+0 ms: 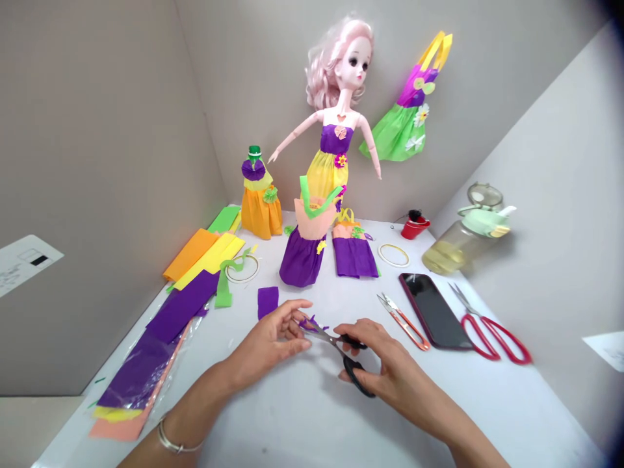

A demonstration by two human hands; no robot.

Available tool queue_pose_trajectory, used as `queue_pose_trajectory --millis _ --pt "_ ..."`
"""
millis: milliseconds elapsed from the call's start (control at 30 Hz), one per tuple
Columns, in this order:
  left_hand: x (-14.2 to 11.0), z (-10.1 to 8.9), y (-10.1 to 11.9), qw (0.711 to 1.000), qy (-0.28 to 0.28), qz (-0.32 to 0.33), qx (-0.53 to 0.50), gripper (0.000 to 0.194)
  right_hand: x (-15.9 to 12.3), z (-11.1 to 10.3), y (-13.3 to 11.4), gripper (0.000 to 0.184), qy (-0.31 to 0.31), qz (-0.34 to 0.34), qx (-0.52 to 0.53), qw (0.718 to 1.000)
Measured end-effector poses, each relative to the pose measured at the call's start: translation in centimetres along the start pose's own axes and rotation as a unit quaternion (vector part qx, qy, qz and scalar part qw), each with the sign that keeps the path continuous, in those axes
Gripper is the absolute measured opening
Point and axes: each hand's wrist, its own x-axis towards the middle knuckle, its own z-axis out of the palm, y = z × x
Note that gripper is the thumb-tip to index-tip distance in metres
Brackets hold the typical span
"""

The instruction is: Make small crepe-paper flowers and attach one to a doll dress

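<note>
Head view, left to right: folded purple paper sheets (185,305) are lying at the left of the white worktop (302,429). Flat purple paper rectangle (268,299) is lying just beyond the left hand (280,331), which is showing half-curled fingers, thumb apart from the index tip. Small ragged purple paper piece (312,320) is sitting at those fingers, between the hands; cannot tell how firmly it is being gripped. Steel scissors with black handles (334,340) are meeting the piece at their blade end. Right hand (377,348) is closing around their spread handles. Orange-handled metal snips (403,323) are lying farther right.
</note>
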Motion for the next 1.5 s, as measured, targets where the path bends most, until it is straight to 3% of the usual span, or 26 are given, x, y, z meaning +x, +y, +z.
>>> queue_pose_trajectory --millis 167,400,500,567,733,800,933,1033,1100,1200,1400,1500 --pt "0.3 -0.4 0.4 0.992 0.116 0.020 -0.043 0.031 -0.1 -0.2 -0.2 0.038 -0.007 0.014 0.029 0.999" --pt "0.1 0.5 -0.1 0.993 -0.026 0.032 -0.111 0.053 0.0 0.1 -0.6 0.039 -0.091 0.055 0.195 0.975" --pt "0.0 1.0 -0.1 0.995 -0.024 0.032 -0.087 0.029 0.3 0.4 -0.6 0.044 -0.123 0.034 0.245 0.961" --pt "-0.1 1.0 0.1 0.998 -0.003 0.020 -0.055 0.015 0.5 0.5 -0.5 0.050 -0.137 0.028 0.274 0.951" --pt "-0.1 0.5 0.2 0.993 0.108 0.023 -0.051 0.012 0.6 0.4 -0.6 0.058 -0.168 0.035 0.341 0.924" --pt "0.0 0.4 0.0 0.990 0.117 0.023 -0.073 0.012 0.6 0.3 -0.5 0.057 -0.174 0.031 0.348 0.921" --pt "0.2 0.2 -0.3 0.982 0.126 0.027 -0.141 0.011 0.5 0.2 -0.2 0.052 -0.150 0.032 0.311 0.938" --pt "0.2 -0.4 -0.1 0.957 0.165 0.038 -0.236 0.009 0.4 -0.1 0.1 0.039 -0.089 0.064 0.252 0.962" --pt "0.1 -0.7 0.1 0.943 0.174 0.038 -0.281 0.010 0.4 -0.5 0.1 0.037 -0.084 0.075 0.249 0.962" --pt "0.0 -0.6 0.4 0.952 0.153 0.029 -0.265 0.012 0.4 -0.9 -0.1 0.043 -0.125 0.052 0.298 0.945" --pt "-0.2 0.7 0.2 0.985 0.025 0.012 -0.170 0.028 0.4 -0.1 -0.1 0.052 -0.189 0.014 0.385 0.903" --pt "-0.2 1.0 -0.1 0.988 -0.014 0.018 -0.150 0.020 0.3 0.7 0.2 0.056 -0.213 0.024 0.417 0.883"
